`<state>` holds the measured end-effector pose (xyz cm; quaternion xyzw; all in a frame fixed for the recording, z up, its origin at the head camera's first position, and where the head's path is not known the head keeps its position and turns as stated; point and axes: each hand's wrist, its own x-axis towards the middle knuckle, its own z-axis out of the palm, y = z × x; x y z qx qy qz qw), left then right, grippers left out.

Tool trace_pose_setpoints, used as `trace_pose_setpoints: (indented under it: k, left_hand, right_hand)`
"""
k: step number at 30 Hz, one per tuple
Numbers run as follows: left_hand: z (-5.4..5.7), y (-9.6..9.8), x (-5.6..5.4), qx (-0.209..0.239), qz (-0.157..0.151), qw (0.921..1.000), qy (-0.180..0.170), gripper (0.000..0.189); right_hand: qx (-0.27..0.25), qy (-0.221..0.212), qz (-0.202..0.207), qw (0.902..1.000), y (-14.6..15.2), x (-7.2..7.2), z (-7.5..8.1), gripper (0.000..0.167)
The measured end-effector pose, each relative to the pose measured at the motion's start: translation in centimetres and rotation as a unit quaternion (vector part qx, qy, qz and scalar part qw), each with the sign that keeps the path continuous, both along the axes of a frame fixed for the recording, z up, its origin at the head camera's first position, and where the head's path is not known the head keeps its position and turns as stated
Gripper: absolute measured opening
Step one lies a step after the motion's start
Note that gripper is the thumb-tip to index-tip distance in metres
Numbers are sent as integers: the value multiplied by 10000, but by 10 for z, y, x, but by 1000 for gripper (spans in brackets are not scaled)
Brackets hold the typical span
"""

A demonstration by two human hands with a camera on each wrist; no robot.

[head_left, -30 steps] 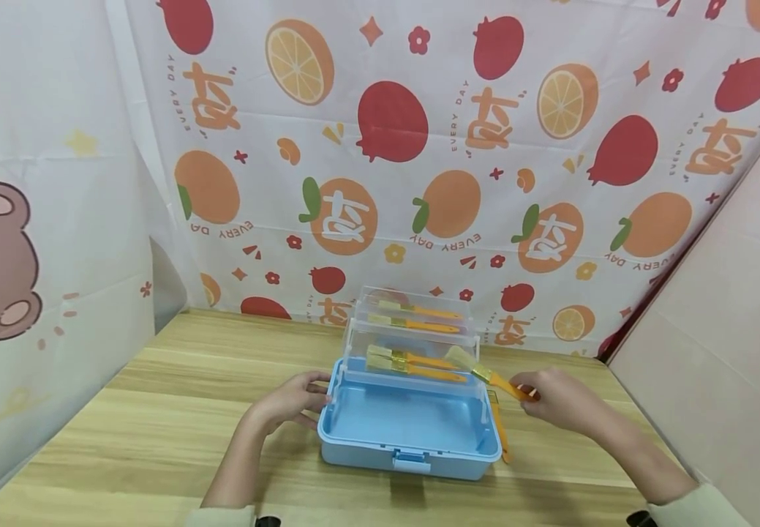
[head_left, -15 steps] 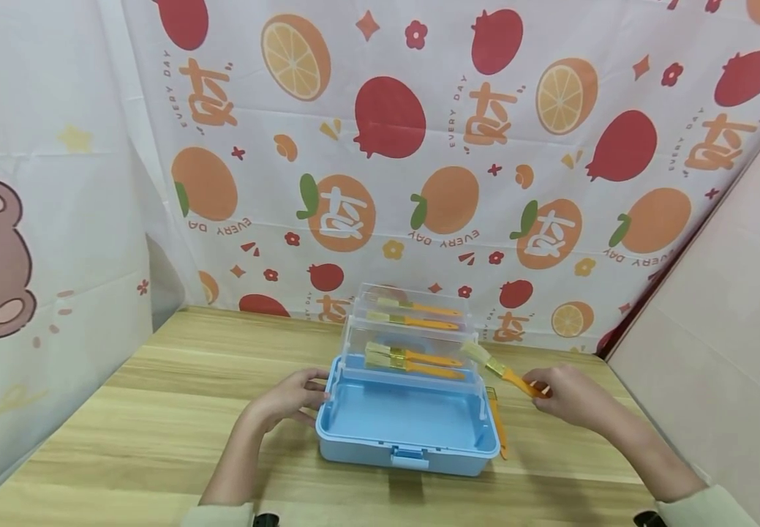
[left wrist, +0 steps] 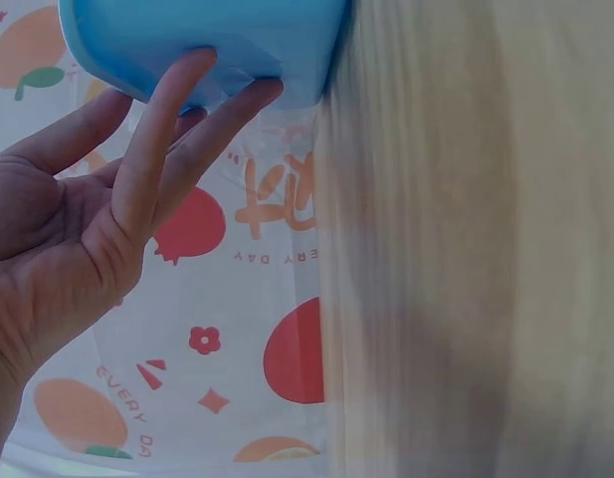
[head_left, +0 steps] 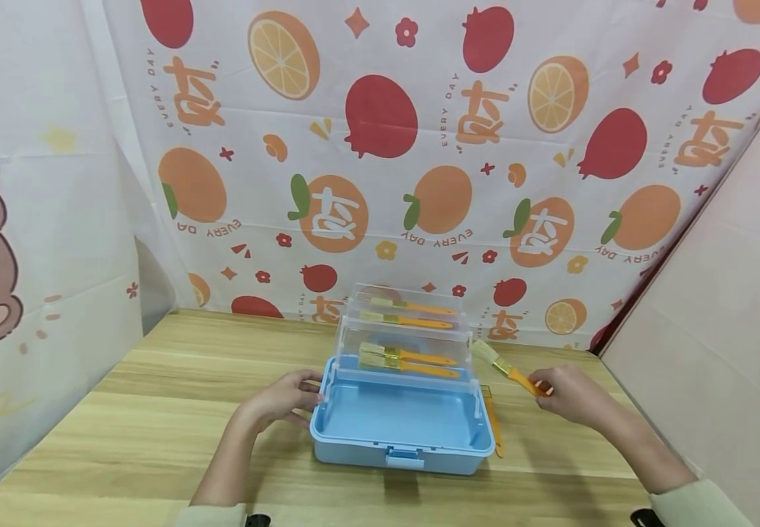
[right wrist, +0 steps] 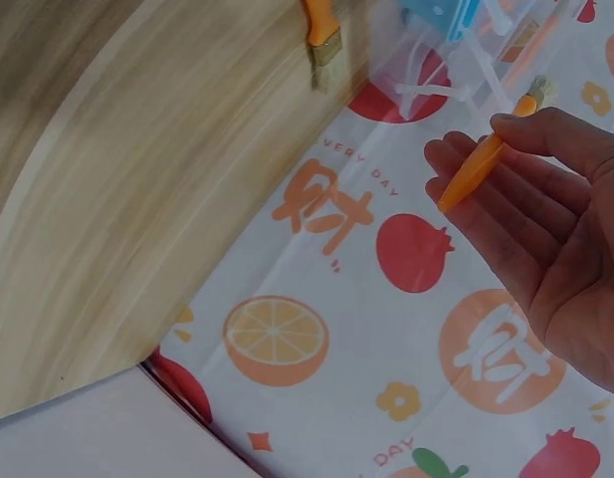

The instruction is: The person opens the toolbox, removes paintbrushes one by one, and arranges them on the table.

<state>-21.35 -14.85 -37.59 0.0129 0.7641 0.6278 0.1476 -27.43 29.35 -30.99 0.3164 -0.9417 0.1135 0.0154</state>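
Observation:
A blue toolbox [head_left: 398, 417] with clear fold-out trays [head_left: 406, 340] stands on the wooden table. My left hand [head_left: 284, 399] is at its left side; in the left wrist view its straight fingers [left wrist: 172, 115] touch the blue wall. My right hand [head_left: 567, 391] pinches a paintbrush [head_left: 513, 372] by its orange handle, right of the trays, bristles pointing up and left. The right wrist view shows the orange handle [right wrist: 476, 174] between thumb and fingertips. Several like brushes [head_left: 412, 362] lie in the trays, bristles to the left.
Another orange-handled brush [head_left: 492, 424] lies on the table [head_left: 175, 410] against the toolbox's right side. Behind is a fruit-print cloth [head_left: 380, 183]. A pale wall [head_left: 715, 293] bounds the right and a bear-print cloth [head_left: 57, 256] the left.
My right hand has drawn the paintbrush to the right, away from the trays, and now holds it nearly still. The left hand stays at the toolbox's side. The head view has shifted slightly.

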Motion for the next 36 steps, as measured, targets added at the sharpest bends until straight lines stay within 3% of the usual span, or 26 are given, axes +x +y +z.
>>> trace_pose_setpoints:
  k: [9, 26, 36]
  left_hand:
    - [2, 2, 1, -49, 117, 9999, -28, 41]
    - [0, 5, 2, -89, 196, 9998, -45, 40]
    - [0, 4, -1, -109, 241, 9996, -26, 40]
  right_hand:
    - [64, -89, -407, 9991, 5, -7, -12, 23]
    - [-372, -253, -988, 9941, 4, -15, -50, 15]
    - [-980, -1069, -1677, 9751, 0, -15, -59, 17]
